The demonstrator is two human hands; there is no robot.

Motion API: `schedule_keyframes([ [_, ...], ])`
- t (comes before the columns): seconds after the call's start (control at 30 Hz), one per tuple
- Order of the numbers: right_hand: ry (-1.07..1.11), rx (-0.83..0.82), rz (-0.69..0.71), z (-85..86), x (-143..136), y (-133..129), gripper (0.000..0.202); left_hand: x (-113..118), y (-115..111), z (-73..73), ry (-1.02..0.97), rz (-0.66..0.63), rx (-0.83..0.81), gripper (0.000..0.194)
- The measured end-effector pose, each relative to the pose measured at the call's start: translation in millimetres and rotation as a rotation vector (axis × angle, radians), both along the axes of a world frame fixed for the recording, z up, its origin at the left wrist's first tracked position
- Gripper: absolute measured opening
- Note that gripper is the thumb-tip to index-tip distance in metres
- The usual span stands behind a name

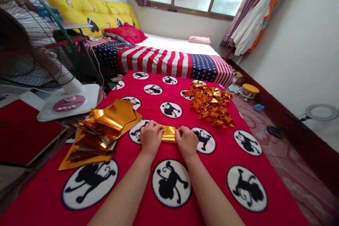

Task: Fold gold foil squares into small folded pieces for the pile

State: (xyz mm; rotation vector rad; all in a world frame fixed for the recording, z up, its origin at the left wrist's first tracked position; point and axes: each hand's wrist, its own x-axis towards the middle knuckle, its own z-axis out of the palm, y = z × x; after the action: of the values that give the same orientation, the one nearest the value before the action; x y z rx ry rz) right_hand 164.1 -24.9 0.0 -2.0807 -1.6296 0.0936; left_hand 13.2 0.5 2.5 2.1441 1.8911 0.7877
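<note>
A shiny gold foil paper, folded into a narrow strip, lies across the middle of the red cloth between my hands. Its left end is pinched by my left hand, fingers closed over the edge. At the other end my right hand grips it the same way, thumb toward the centre. Left of my hands rests a loose, uneven pile of gold foil sheets. Beyond my right hand sits a heap of folded gold foil pieces, shaped like small ingots.
The red cloth with monkey prints covers the table. A fan stands close at the left. Behind the table is a bed with a striped, starred cover. To the right, a yellow stool and a ring light are on the floor.
</note>
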Motion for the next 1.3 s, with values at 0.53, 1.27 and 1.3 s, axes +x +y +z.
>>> schedule_keyframes([
  [0.53,0.310,0.281,0.378,16.2,-55,-5,0.062,-27,5,1.9,0.019,-0.212,-0.139,0.020],
  [1.27,0.100,-0.118,0.523,-7.5,-39,-10,0.084,-26,4,0.9,0.026,-0.203,-0.128,0.025],
  [1.3,0.050,-0.142,0.534,-5.9,-33,-13,0.082,-26,4,0.1,0.021,-0.201,-0.123,0.026],
])
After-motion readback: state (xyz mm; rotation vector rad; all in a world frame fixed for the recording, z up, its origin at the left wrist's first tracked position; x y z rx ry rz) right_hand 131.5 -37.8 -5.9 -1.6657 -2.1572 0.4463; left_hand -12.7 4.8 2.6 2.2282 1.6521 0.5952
